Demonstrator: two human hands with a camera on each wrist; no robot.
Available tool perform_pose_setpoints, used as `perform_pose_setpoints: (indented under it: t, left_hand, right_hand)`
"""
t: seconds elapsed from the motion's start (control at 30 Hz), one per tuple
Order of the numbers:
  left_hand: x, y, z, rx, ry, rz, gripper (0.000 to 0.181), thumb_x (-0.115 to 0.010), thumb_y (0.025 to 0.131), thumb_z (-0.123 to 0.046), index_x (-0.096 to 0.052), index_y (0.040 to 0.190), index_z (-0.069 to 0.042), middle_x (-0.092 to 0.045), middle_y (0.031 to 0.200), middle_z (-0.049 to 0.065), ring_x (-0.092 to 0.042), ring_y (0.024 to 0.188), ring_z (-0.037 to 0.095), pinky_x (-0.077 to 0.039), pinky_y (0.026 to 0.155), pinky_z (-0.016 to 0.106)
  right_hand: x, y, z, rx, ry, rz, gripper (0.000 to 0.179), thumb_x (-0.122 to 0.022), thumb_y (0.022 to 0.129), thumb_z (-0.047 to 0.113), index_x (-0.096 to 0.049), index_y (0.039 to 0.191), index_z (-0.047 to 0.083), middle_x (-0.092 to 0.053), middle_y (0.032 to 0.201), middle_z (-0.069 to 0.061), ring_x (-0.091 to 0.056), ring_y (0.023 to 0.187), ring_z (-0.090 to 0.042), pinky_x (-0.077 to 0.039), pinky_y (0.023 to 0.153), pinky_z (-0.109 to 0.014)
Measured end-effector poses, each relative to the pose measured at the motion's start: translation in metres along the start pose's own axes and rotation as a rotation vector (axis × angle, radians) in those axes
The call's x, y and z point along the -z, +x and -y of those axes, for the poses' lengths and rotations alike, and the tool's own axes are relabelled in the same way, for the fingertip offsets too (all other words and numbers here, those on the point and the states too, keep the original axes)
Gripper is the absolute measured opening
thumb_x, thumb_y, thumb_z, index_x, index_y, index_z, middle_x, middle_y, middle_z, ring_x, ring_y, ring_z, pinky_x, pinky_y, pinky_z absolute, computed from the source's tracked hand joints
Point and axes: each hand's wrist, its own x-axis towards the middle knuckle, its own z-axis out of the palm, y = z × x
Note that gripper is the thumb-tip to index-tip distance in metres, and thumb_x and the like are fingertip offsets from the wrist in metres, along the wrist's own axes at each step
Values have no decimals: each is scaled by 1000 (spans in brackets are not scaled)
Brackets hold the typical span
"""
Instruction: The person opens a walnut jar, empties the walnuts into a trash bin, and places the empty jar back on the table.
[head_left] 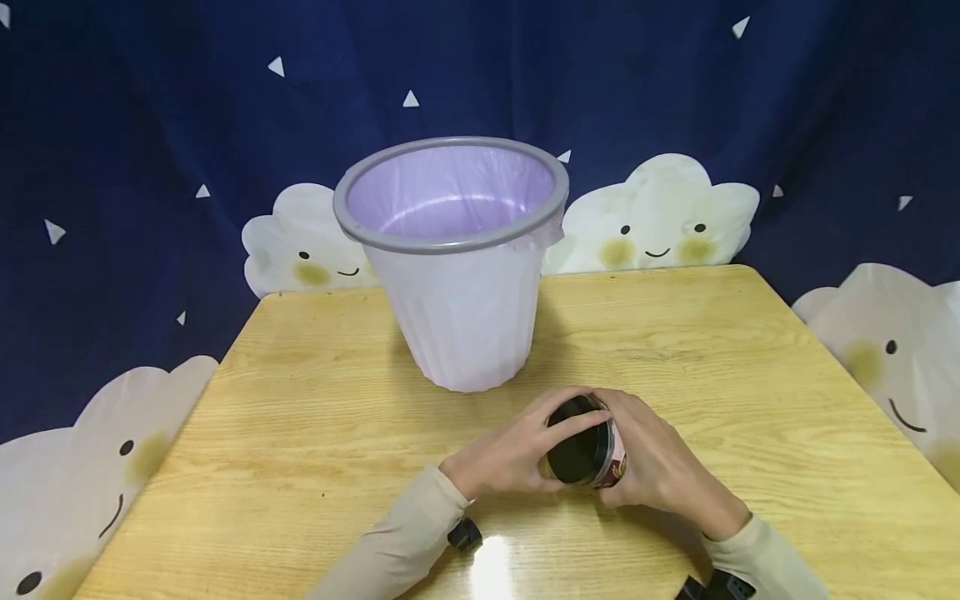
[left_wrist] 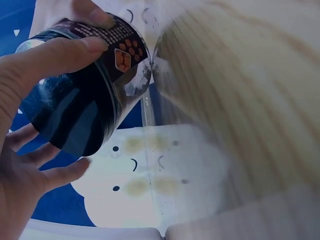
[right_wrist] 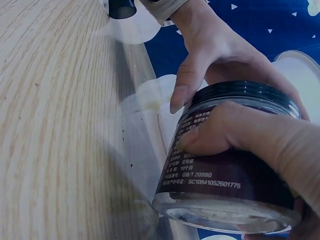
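A clear jar (right_wrist: 225, 172) with a dark printed label and a black screw lid (head_left: 576, 460) is held between both hands near the front middle of the table. It leans, with its lid turned toward the head camera. My left hand (head_left: 517, 454) grips the lid from the left, thumb and fingers spread around its rim. From the other side my right hand (head_left: 660, 458) holds the jar's body, its thumb lying across the label in the right wrist view. The jar looks transparent near its base. Whether that base touches the table I cannot tell.
Behind the hands stands a white waste bin (head_left: 465, 321) with a grey rim and a purple liner (head_left: 450, 179). The wooden table (head_left: 300, 433) ends at a dark blue curtain (head_left: 480, 67) printed with smiling clouds and small white triangles.
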Motion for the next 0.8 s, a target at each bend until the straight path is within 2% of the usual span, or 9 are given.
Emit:
perform_pose_setpoints:
  t: [0.1,0.3,0.6,0.8]
  left_hand:
    - [1,1,-1,-18,21,3,99,-89,67,-28,-32,147,-13,-27,150,17,-26,141,23,-22,115,29]
    - [6,7,0,-34,29,-38,90,-87,70,-32,-40,144,-11,-33,146,15,-30,139,21,-24,114,27]
    - [5,3,-1,-8,7,19,97,-88,68,-28,-33,147,-14,-25,150,16,-25,141,23,-22,115,28]
    - [3,0,-3,4,32,8,96,-88,69,-31,-34,146,-15,-29,149,15,-28,139,21,-23,114,26]
  right_hand:
    - [1,0,0,1,13,-4,116,-93,37,28,-41,139,6,-53,128,-11,-51,115,-30,-51,86,-49]
    - [5,4,-2,12,8,-21,114,-91,36,26,-43,137,6,-54,126,-11,-52,113,-29,-51,87,-48]
    - [3,3,-1,27,7,-23,113,-93,38,24,-43,136,1,-54,127,-14,-53,113,-32,-51,86,-51]
    - [0,-1,0,29,9,-23,114,-92,36,24,-43,137,3,-54,127,-12,-53,114,-30,-51,87,-50]
